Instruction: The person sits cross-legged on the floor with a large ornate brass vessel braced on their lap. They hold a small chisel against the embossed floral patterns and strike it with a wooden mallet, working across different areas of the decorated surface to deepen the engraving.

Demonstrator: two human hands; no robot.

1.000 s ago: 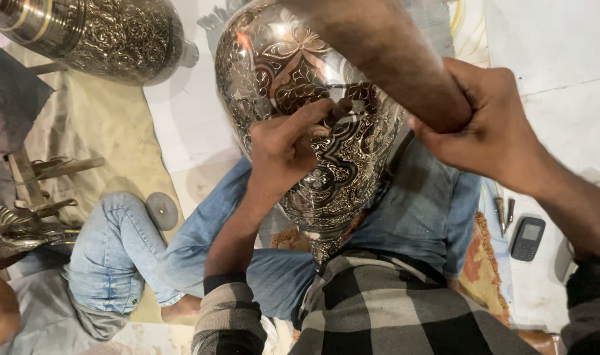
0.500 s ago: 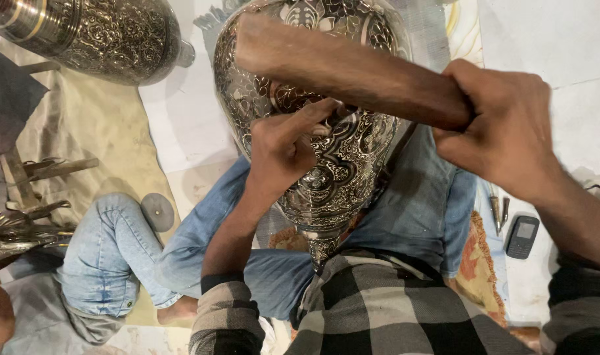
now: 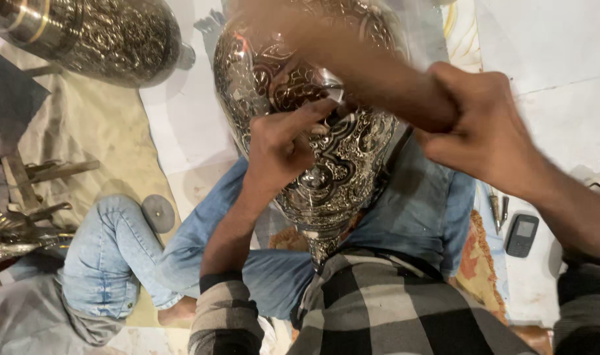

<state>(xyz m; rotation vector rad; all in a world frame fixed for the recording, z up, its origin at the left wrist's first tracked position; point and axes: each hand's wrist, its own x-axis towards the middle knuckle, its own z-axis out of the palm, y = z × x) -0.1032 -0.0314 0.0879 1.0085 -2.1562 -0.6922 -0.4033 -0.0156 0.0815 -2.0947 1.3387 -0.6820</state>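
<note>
Wooden mallet (image 3: 379,79) points up-left across vase (image 3: 326,164).

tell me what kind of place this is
Probably a floor-level metal engraving workshop: the left hand steadies an ornate engraved metal vessel, the right hand swings a wooden mallet, and another engraved vessel lies nearby.

Bright, even indoor light, glare on the engraved metal vase (image 3: 326,151); right hand (image 3: 484,131) motion-blurred, edges slightly stretched
</note>
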